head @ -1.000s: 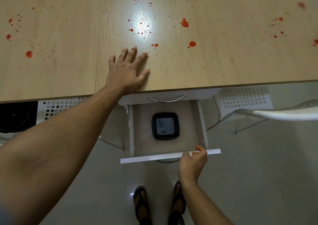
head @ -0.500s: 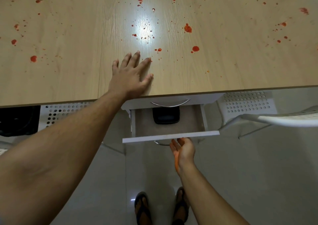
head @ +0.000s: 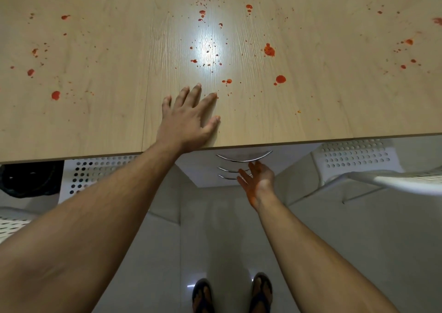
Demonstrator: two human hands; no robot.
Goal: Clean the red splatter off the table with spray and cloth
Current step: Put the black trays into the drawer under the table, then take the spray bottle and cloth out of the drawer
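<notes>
Red splatter (head: 269,50) runs off-frame; left hand (head: 185,121) flat, right hand (head: 257,178) loose.

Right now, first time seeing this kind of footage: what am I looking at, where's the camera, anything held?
There is no machine here: a person wears one wide-angle camera on the head, looking forward and down, so the two bare arms enter from the bottom. The left hand lies flat, fingers spread, on the light wood-grain table top, which is dotted with red splatter. The right hand is open below the table edge, fingers at the curved metal handles of a white drawer unit; all drawers look closed. Neither hand holds anything. No spray or cloth is in view. White perforated chairs stand under the table.
</notes>
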